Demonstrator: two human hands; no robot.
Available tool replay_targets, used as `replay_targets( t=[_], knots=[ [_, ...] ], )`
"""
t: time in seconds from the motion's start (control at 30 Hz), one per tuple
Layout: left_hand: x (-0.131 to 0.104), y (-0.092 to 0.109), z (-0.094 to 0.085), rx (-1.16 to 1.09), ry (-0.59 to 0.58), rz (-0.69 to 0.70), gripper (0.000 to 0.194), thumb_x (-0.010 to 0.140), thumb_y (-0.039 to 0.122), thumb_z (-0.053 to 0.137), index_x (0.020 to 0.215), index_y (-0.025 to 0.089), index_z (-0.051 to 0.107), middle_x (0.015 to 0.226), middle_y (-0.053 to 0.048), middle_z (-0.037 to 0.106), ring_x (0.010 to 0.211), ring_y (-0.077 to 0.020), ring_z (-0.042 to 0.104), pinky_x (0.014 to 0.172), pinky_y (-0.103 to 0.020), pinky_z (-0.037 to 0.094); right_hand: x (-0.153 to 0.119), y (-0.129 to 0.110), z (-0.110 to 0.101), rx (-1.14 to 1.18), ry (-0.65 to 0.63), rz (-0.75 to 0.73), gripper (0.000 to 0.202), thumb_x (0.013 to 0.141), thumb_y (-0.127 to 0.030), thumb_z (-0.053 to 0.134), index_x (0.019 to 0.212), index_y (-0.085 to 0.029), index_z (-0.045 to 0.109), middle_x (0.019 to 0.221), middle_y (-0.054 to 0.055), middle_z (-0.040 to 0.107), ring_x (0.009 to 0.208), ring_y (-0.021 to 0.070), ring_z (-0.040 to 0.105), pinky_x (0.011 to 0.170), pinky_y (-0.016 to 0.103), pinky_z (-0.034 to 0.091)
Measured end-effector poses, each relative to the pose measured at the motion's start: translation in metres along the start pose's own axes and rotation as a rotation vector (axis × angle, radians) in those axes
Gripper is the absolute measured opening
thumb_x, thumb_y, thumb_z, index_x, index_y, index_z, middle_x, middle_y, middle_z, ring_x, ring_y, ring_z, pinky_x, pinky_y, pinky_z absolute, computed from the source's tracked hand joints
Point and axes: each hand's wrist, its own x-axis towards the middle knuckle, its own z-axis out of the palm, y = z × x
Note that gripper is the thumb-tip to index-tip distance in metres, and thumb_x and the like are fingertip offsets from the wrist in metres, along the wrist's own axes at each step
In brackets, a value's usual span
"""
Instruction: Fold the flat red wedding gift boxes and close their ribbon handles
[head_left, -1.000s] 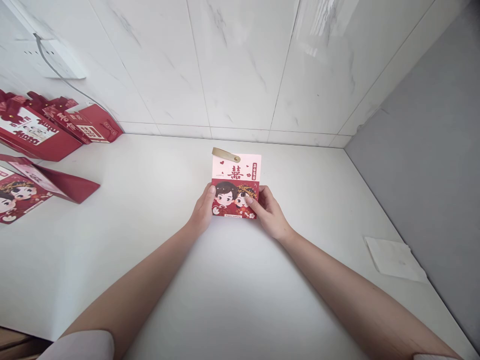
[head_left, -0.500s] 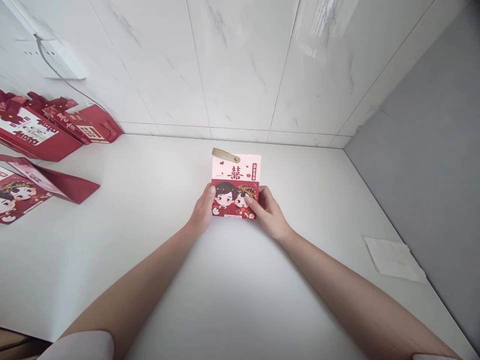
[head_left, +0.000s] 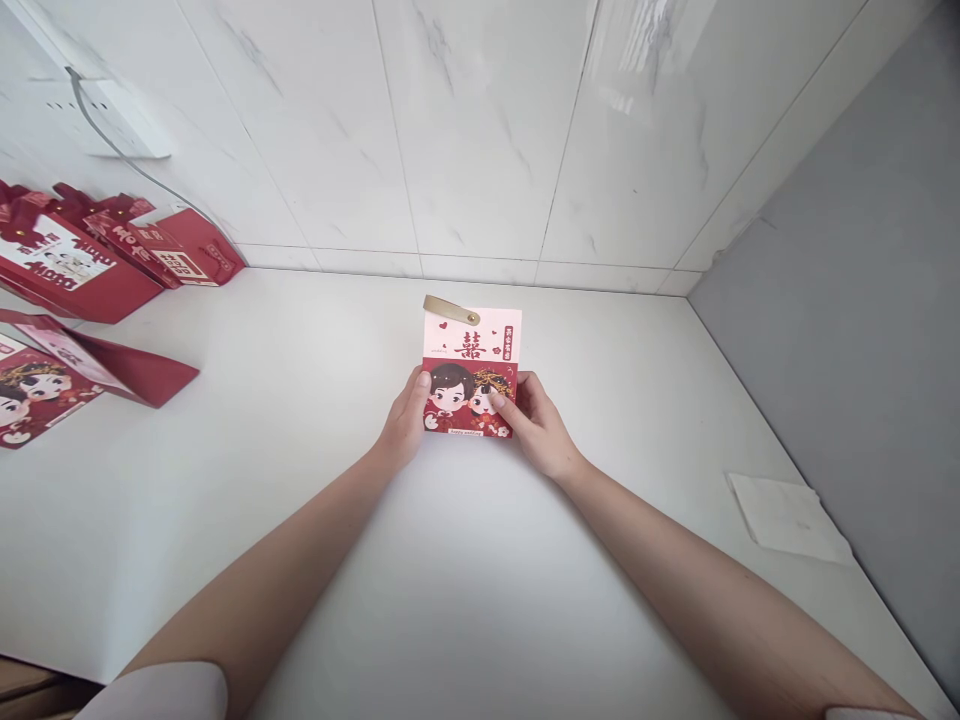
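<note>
A small red and pink box with two cartoon faces and a red character on it is held between my hands above the white table. A beige strap with a metal stud lies across its top left. My left hand grips the box's left edge, thumb at the front. On the right side, my right hand holds it with the thumb resting on the printed front and the other fingers partly hidden behind.
Several red printed bags stand at the back left by the wall. Nearer lies a red folded piece beside a printed box. A white tissue lies on the table at right, near the grey wall.
</note>
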Motion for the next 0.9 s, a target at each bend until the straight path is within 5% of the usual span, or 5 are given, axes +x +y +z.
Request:
replay_targets(
  t=[0.5,0.63,0.77,0.9],
  knots=[
    [0.000,0.000,0.000,0.004,0.001,-0.001,0.052,0.091,0.060,0.045,0.124,0.022,0.057,0.131,-0.009,0.062,0.125,-0.0308,0.055,0.106,-0.047,0.043,0.000,0.000,0.000,-0.015,-0.004,-0.005,0.034,0.086,-0.053,0.062,0.102,-0.026,0.049,0.114,0.004,0.066,0.102,0.0209,0.063,0.088,0.037,0.053],
    [-0.004,0.005,0.003,0.059,0.026,0.065,0.048,0.085,0.054,0.060,0.124,0.024,0.055,0.128,-0.008,0.063,0.116,-0.0321,0.060,0.098,-0.049,0.049,-0.002,0.000,0.001,-0.106,0.017,-0.021,0.034,0.088,-0.052,0.059,0.109,-0.027,0.051,0.118,0.006,0.064,0.105,0.0225,0.063,0.092,0.041,0.053],
    [-0.013,0.014,0.007,0.246,0.083,0.314,0.050,0.077,0.042,0.073,0.121,0.025,0.057,0.129,-0.008,0.061,0.119,-0.0317,0.058,0.099,-0.044,0.048,-0.006,-0.003,0.001,-0.425,0.118,-0.199,0.034,0.090,-0.045,0.056,0.120,-0.028,0.055,0.142,0.009,0.046,0.135,0.0273,0.041,0.110,0.049,0.039],
    [-0.015,0.015,0.008,0.338,-0.004,0.294,0.054,0.078,0.042,0.072,0.126,0.024,0.058,0.129,-0.010,0.062,0.118,-0.0333,0.059,0.096,-0.045,0.051,-0.014,-0.008,0.003,-0.573,0.302,-0.409,0.061,0.092,-0.035,0.053,0.146,-0.034,0.028,0.161,0.007,0.014,0.147,0.0303,0.021,0.114,0.059,0.029]
  ],
)
